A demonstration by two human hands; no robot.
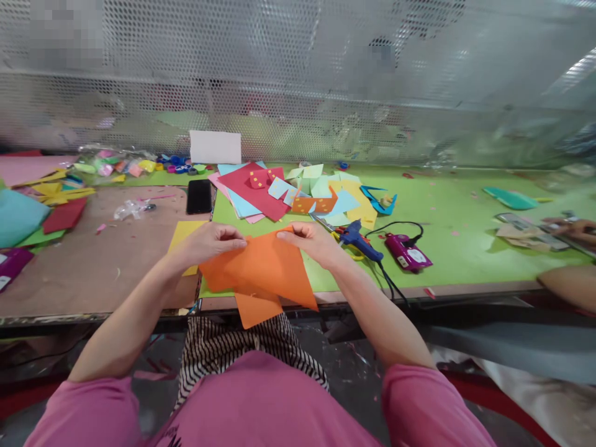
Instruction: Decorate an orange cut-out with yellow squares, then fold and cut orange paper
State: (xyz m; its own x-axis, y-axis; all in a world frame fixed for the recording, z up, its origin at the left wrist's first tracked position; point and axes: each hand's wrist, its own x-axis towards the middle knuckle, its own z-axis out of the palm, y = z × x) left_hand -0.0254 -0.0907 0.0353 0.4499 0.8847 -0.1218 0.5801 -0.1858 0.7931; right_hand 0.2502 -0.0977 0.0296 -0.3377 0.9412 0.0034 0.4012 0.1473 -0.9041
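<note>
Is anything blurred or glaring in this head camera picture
Head view: bright glare on the perforated panel at upper right; pixelated patches over parts of it; orange paper fairly clear; the other person's hand at far right looks soft.

And it's one left hand (218, 239), one right hand (314, 239), two in all from this person; one co-worker's hand (577, 231) makes three; one black phone (199, 197); one blue glue gun (357, 238); one white card (215, 148); one purple box (404, 253), plus another purple box (13, 266), two there; orange paper (258, 267), overlapping, piece count unclear!
</note>
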